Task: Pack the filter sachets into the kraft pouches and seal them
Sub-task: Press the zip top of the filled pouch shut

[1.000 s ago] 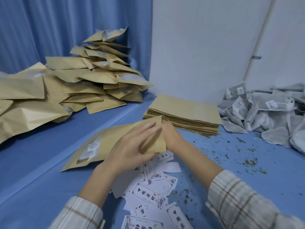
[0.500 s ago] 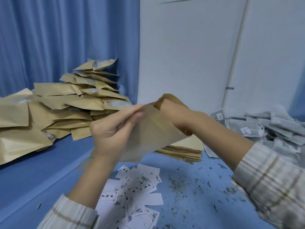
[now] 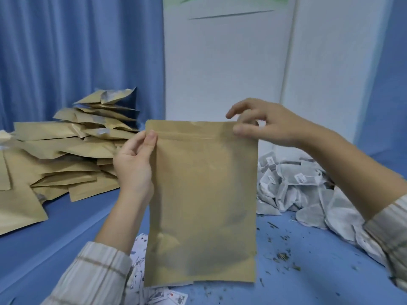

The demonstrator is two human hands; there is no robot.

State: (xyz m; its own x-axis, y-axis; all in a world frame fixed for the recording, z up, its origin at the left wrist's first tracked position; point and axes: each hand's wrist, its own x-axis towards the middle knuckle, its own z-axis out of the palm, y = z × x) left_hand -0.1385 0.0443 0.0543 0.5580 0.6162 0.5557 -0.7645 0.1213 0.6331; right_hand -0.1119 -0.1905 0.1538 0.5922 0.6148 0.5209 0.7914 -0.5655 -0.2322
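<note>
Tabletop [image 3: 66, 238]: a blue surface is seen below everything, strewn with dark crumbs [image 3: 283, 256] at the right.
Pile [image 3: 72, 155]: many kraft pouches are heaped at the left on the tabletop, before a blue curtain [image 3: 77, 45].
Sachets [image 3: 308, 194]: a heap of grey-white filter sachets with small labels is spread at the right, behind the right forearm.
Pouch [image 3: 202, 205]: one kraft pouch is held upright in the middle, above the tabletop, its zip strip at the top; its lower edge hangs just over the cards. Dim shadowed shapes are seen through its lower half; what they are cannot be told.
Cards [image 3: 154, 296]: small white printed cards are scattered beneath the pouch, partly hidden by it.
Left hand [image 3: 134, 166]: the pouch's upper left edge is pinched, the thumb laid on the front by the zip strip, the fingers hidden behind.
Right hand [image 3: 264, 126]: the upper right corner is pinched between thumb and fingers, the remaining fingers being curled above the top edge.
</note>
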